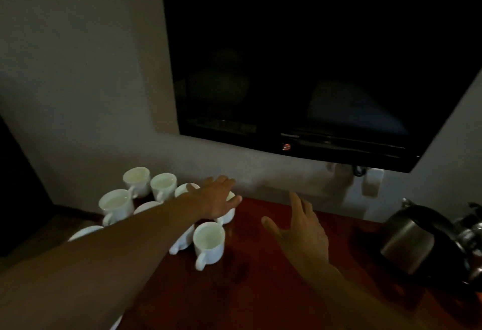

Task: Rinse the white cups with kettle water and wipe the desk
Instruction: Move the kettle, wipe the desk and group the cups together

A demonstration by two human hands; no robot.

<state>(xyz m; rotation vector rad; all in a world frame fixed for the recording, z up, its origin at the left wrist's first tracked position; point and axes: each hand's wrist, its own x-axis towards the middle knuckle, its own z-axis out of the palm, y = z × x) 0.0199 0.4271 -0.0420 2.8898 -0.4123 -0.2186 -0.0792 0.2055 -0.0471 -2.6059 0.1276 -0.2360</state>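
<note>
Left hand (217,196) grip open over white cup (228,213) | right hand (300,228) grip open, empty

A big black TV (300,63) hangs on the pale wall (78,69) in front of me. It is dark, with one tiny red light (286,147) on its bottom edge. Under its right corner a black cord (359,170) hangs down, next to a white plug box (371,182) on the wall. Far left, past the wall, I see something tall and dark (18,173).
</note>
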